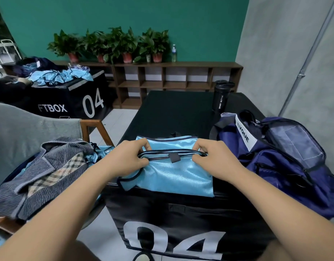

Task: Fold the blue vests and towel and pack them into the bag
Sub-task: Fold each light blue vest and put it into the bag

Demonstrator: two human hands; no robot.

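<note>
Both hands pinch the dark edge of a shiny blue vest [171,172] on the black box [173,219], left hand [124,159] and right hand [215,159], with the blue bag [279,162] just beside it.

The vest [173,174] is coloured a shiny light blue and edged in navy trim. The bag [271,166] is done in navy, with a white label lettered in black. The towel [40,176] is striped in grey-blue, with a beige check panel. The table [177,113] is covered in black and marked with white numerals. The wall [124,16] is painted teal.
</note>
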